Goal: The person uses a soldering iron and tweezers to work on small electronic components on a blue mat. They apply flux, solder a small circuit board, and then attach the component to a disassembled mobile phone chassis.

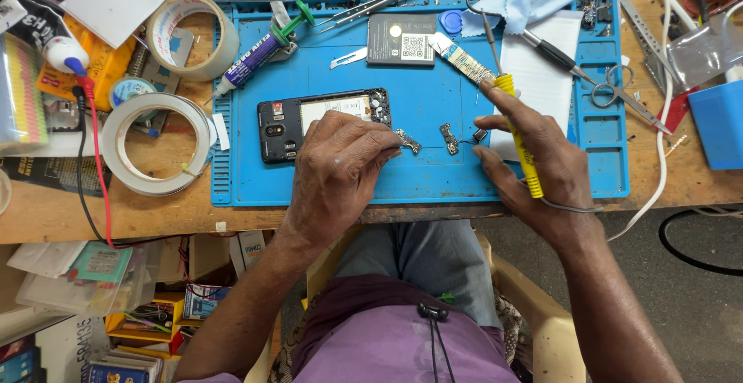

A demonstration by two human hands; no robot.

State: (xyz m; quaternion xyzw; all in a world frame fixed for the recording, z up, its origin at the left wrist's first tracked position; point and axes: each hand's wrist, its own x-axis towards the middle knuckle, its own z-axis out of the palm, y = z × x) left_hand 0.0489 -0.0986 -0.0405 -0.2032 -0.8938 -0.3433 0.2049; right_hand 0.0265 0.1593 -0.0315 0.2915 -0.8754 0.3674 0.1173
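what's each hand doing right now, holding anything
Left hand: closed, pinching a small circuit board beside the opened phone.
Right hand: closed around a yellow-handled soldering iron.

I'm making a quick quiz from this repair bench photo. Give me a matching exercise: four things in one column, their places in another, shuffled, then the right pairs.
Things:
1. opened phone
2. yellow-handled soldering iron
3. scissors
4. big tape roll

Places:
A. in the right hand
B. on the wooden bench, left of the blue mat
C. partly under the left hand
D. at the mat's right edge

Pairs: 1-C, 2-A, 3-D, 4-B
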